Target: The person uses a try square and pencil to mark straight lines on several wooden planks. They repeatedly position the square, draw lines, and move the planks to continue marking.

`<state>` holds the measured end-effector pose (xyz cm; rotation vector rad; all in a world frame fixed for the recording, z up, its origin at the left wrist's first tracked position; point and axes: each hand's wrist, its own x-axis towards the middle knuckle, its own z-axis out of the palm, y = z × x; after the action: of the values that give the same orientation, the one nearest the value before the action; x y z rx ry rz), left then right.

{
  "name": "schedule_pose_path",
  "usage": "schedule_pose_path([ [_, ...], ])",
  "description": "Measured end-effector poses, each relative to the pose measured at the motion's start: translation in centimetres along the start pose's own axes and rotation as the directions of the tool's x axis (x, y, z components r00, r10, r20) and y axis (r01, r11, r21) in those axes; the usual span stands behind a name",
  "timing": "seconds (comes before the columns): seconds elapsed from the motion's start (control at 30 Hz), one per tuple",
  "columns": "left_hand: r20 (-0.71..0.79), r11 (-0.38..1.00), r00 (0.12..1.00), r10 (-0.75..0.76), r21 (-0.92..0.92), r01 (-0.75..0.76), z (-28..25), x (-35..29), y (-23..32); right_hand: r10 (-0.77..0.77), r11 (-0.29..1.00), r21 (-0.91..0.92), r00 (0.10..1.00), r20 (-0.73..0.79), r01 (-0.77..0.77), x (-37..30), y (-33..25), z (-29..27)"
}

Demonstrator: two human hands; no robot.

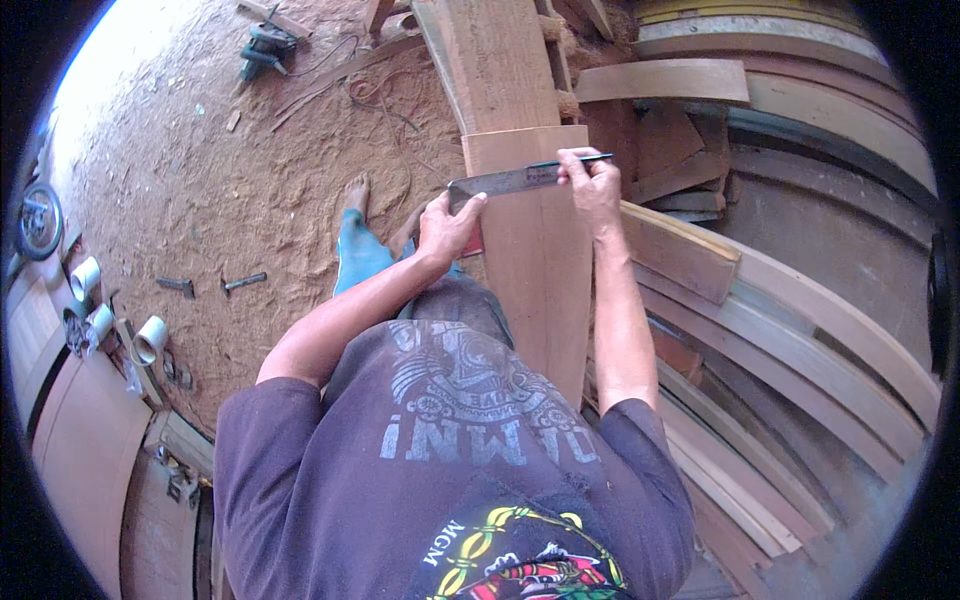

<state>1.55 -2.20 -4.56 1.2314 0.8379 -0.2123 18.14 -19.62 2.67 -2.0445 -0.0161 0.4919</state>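
A wide wooden board (538,270) runs away from me, with a shorter board end (510,145) across its far part. A flat grey metal rule (505,183), like the blade of a square, lies crosswise on the wood. My left hand (450,228) is closed on the rule's left end, thumb on top; whether a stock sits under the palm is hidden. My right hand (592,188) pinches a thin dark pencil (601,157) at the board's right edge, over the rule's right end. Something red (474,242) shows beside my left hand.
Stacked planks (790,310) fill the right side. On the sawdust-covered ground at left lie a hammer (245,282) and another dark tool (177,287). A green power tool (265,50) with a cord sits far left. White cylinders (151,340) and a wheel (40,220) stand along the left edge.
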Motion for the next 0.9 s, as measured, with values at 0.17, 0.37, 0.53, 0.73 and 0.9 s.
schedule_pose_path([
  [0.17,-0.014,0.996,1.000,-0.026,0.086,0.027,-0.3,-0.1,0.2,-0.108,0.962,-0.268,0.977,-0.182,0.057,1.7,0.5,-5.6],
  [0.37,-0.004,0.999,1.000,-0.031,0.018,0.031,0.0,-0.1,0.2,-0.444,0.572,-0.755,0.895,0.044,0.321,1.0,-1.7,-4.0],
  [0.53,-0.027,0.993,0.999,0.029,0.113,-0.025,-0.1,0.7,-1.9,-0.454,0.548,-0.679,0.855,0.250,0.489,-2.2,-4.4,4.1],
  [0.73,0.068,0.930,0.973,0.220,0.286,-0.231,-1.2,1.9,-3.8,-0.476,0.765,-0.354,0.843,0.253,0.538,-6.9,-6.9,12.2],
  [0.9,0.362,0.973,0.930,-0.057,0.228,-0.029,-4.0,-0.6,0.5,-0.275,0.944,-0.213,0.958,-0.086,0.252,-11.6,-5.8,9.3],
])
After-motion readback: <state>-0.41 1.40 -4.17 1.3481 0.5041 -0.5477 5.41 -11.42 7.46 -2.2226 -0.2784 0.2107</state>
